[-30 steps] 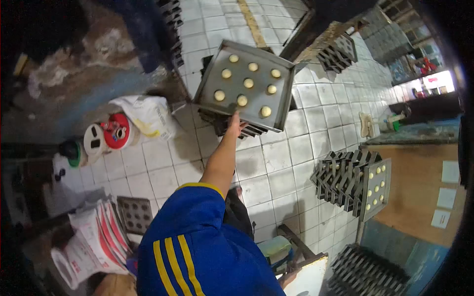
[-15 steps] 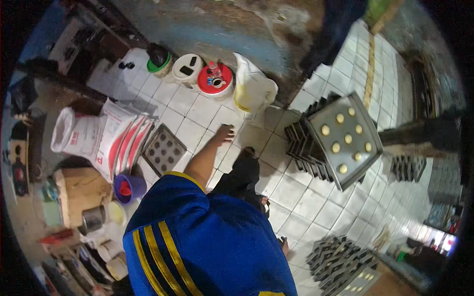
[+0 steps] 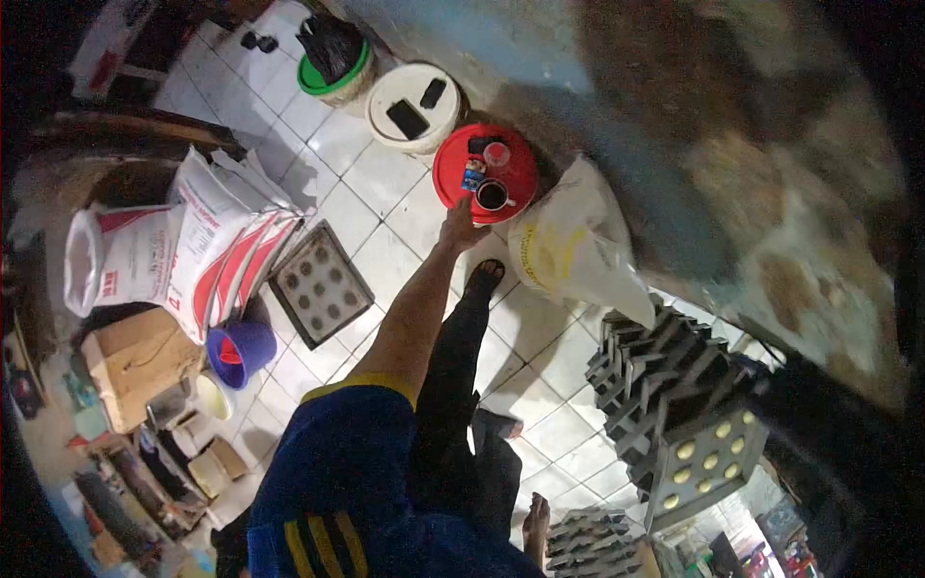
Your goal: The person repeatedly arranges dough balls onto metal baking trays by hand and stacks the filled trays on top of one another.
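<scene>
My left hand (image 3: 462, 229) reaches forward to the near edge of a red bucket lid (image 3: 518, 162), its fingers stretched out and empty. Just beyond the fingertips stands a cup of dark drink (image 3: 492, 196). A small blue pack (image 3: 473, 175), a dark flat item (image 3: 480, 144) and a clear bottle with a reddish top (image 3: 496, 154) share the lid. Whether the fingers touch the cup or lid is unclear. Low at my side hangs my right hand (image 3: 537, 520), fingers loose and apart, holding nothing visible.
A white bucket (image 3: 385, 87) carries two dark phone-like items. A white sack (image 3: 578, 231) leans by the wall. Trays are stacked at right, the top tray (image 3: 665, 506) bearing pale dough rounds. Another tray (image 3: 361, 299) rests by flour sacks (image 3: 217, 231) at left.
I have stepped closer to the buckets and turned right. My left hand has moved forward from over the floor to the red lid. The tray stack now sits lower in view.
</scene>
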`<control>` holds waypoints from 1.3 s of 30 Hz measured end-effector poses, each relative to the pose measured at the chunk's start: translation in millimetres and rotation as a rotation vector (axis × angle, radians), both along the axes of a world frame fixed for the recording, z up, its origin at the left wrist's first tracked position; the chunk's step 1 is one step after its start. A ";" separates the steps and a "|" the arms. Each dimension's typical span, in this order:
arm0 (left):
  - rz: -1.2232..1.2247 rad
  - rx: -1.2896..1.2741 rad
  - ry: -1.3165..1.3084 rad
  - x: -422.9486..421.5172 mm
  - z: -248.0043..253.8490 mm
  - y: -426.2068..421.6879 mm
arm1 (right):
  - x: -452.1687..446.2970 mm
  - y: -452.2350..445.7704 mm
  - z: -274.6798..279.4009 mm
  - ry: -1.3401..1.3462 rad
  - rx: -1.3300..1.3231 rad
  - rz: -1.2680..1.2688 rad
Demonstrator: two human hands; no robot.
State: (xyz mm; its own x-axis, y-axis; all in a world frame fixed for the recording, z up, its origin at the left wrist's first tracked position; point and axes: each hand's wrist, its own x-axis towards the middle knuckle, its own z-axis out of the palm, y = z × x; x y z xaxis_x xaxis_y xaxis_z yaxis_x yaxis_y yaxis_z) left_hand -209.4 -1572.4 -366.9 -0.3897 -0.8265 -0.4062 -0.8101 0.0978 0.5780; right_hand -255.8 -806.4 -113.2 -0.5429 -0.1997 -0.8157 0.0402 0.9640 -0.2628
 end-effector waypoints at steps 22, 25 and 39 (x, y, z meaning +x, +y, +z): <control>-0.297 -0.563 0.335 -10.8 38.8 -29.3 | -61.9 -200.3 34.0 -0.080 -0.230 -0.403; -0.377 -0.228 0.332 -0.2 221.4 11.1 | -63.0 -153.9 47.9 -0.058 -0.273 -0.332; -0.771 -0.536 0.674 78.0 811.2 285.2 | -74.9 82.1 -4.4 -0.044 -0.383 -0.487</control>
State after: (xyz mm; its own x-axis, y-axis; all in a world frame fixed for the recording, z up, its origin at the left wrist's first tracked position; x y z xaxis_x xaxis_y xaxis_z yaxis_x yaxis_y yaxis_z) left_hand -131.3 -1287.2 444.3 -0.8700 -0.2781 0.4070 0.0284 0.7960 0.6047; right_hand -330.8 -724.3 -117.7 -0.6129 -0.2203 -0.7588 0.4705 0.6698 -0.5745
